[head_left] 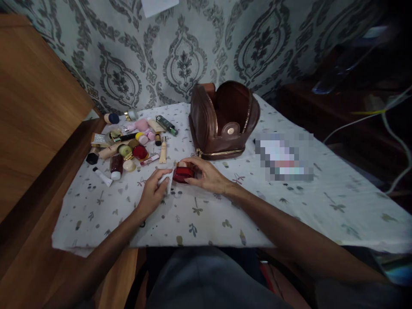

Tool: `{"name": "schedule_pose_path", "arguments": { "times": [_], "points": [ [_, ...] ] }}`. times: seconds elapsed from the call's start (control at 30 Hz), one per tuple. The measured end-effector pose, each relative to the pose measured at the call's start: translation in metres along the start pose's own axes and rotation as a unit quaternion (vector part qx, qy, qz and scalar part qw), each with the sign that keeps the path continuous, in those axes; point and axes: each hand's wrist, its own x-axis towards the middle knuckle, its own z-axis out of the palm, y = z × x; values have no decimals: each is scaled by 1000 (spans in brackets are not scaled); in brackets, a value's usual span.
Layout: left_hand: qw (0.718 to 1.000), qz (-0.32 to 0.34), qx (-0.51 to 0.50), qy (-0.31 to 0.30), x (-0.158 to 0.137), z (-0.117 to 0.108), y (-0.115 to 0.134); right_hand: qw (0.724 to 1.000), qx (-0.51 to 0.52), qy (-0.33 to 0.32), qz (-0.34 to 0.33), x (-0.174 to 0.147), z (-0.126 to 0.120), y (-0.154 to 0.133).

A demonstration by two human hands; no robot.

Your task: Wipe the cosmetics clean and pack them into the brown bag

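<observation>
My right hand (206, 175) grips a dark red glass bottle (183, 173), with the fingers over its top and the thumb along its near side. Close on its left, my left hand (156, 189) pinches a folded white wipe or tissue (168, 182), whose edge meets the bottle's left side; whether it presses on the glass I cannot tell. Just beyond the hands lie a beige squeeze tube (163, 150) and a slim pink lip gloss tube (149, 159).
An unzipped brown leather bag (206, 124) stands behind the hands. Several cosmetics, among them a red round jar (140, 152) and a dark bottle with white cap (116, 166), crowd the left of the patterned tablecloth (199, 227). A blurred-out object (285, 159) lies to the right.
</observation>
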Motion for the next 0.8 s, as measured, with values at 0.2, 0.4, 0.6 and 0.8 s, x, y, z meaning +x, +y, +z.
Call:
{"name": "schedule_pose_path", "arguments": {
  "times": [0.2, 0.4, 0.6, 0.8],
  "points": [
    [998, -39, -37, 17, 6, 0, 1, 990, 137, 5, 30, 1, 9, 13],
    [998, -20, -44, 33, 12, 1, 9, 998, 16, 35, 58, 0, 12, 6],
    [998, 56, -11, -4, 10, 13, 7, 989, -141, -36, 20, -2, -2, -4],
    [995, 81, 47, -19, 5, 20, 1, 988, -152, -39, -2, -2, -7, -6]
  ]
}}
